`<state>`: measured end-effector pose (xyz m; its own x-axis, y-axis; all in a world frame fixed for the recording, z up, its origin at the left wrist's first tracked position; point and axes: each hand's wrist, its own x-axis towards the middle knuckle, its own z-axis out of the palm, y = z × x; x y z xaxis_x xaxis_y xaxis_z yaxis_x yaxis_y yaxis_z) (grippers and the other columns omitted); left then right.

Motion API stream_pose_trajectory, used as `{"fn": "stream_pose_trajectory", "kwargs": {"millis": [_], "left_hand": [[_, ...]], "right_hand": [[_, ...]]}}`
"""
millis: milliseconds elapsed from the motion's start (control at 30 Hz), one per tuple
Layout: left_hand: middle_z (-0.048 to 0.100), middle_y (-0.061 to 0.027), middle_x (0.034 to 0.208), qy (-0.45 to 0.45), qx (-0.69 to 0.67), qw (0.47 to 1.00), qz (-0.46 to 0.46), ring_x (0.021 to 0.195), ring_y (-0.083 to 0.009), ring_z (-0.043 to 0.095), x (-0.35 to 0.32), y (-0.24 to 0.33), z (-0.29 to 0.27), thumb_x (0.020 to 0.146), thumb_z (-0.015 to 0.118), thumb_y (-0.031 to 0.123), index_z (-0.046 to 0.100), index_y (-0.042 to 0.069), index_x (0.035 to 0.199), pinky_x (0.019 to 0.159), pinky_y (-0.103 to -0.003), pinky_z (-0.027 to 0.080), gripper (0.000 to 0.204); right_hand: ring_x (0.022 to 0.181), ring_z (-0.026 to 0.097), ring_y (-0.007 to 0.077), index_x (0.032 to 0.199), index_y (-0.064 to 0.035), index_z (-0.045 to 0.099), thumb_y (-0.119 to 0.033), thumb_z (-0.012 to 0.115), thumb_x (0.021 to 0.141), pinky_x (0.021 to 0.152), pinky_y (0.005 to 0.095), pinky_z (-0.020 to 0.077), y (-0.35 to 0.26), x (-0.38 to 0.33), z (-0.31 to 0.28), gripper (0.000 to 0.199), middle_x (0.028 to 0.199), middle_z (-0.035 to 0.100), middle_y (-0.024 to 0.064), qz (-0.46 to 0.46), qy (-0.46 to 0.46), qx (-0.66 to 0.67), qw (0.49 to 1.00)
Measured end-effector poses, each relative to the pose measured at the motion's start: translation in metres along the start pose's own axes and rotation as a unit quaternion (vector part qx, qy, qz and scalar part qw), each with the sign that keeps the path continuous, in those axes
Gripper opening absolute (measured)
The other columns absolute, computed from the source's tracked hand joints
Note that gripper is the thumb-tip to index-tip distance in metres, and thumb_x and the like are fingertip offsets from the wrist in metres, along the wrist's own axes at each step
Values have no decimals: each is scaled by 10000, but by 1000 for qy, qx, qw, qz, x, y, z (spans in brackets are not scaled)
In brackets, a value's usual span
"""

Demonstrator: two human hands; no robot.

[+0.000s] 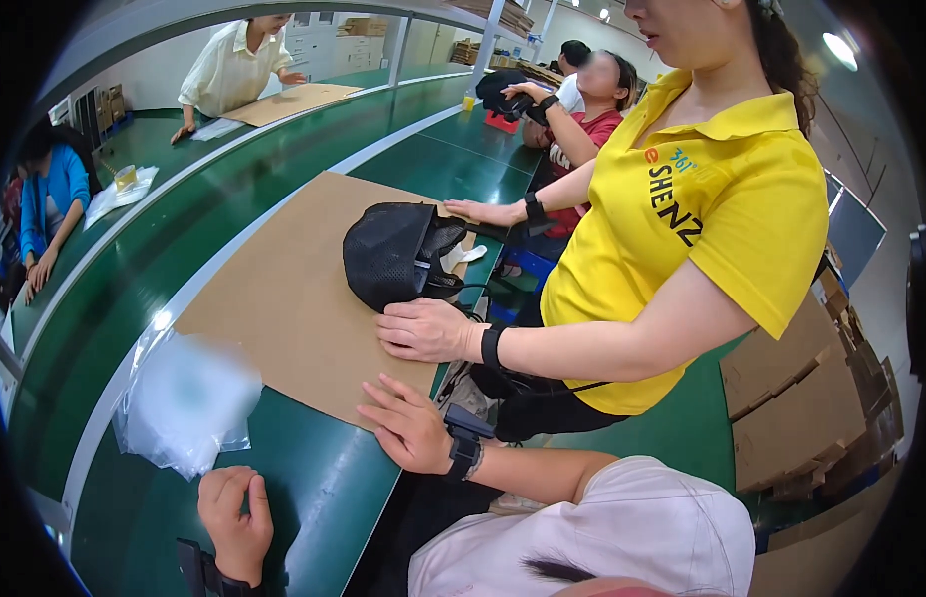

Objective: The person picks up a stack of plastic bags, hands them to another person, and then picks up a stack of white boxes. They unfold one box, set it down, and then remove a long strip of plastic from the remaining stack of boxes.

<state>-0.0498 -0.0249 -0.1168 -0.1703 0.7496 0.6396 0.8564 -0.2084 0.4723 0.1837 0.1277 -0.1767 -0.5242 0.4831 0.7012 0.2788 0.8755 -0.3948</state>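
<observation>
Pinning cardboard sheet (284, 289) lower centre with right hand (408, 430), fingers spread flat; left hand (234, 515) loosely curled, empty. Next likely needs steady pressure.

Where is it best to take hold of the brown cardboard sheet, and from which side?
Probably its near edge, from the person's own side, by the right hand. The cardboard sheet lies flat on the green table, so only edges offer a grip, and farther along a black mesh bag and a co-worker's hand weigh on it.
</observation>
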Motion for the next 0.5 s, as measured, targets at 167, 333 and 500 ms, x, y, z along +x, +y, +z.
{"fn": "stream_pose_trajectory", "kwargs": {"millis": [167,333,500], "left_hand": [[605,-110,803,1,1,1000,-5,744,-284,559,1,0,0,764,627,-6,588,8,780,647,-356,435,45],[604,-128,796,1,8,1000,2,730,-282,569,-1,-1,-2,797,606,-8,583,-9,786,648,-342,452,25],[604,-127,793,14,10,1000,10,730,-283,568,-6,-17,-1,799,604,-4,583,-9,785,649,-342,450,26]], "right_hand": [[1207,475,376,1099,-50,648,-31,590,732,977,420,408,0,1,0,372,1242,574,159,2,-1,3,1000],[1211,472,371,1102,-55,648,-30,593,734,984,424,405,-2,0,1,373,1248,570,156,3,-5,-1,1000],[1216,467,365,1115,-65,637,-54,591,765,987,441,405,0,-1,17,353,1261,556,156,-6,-9,-15,1000]]}}
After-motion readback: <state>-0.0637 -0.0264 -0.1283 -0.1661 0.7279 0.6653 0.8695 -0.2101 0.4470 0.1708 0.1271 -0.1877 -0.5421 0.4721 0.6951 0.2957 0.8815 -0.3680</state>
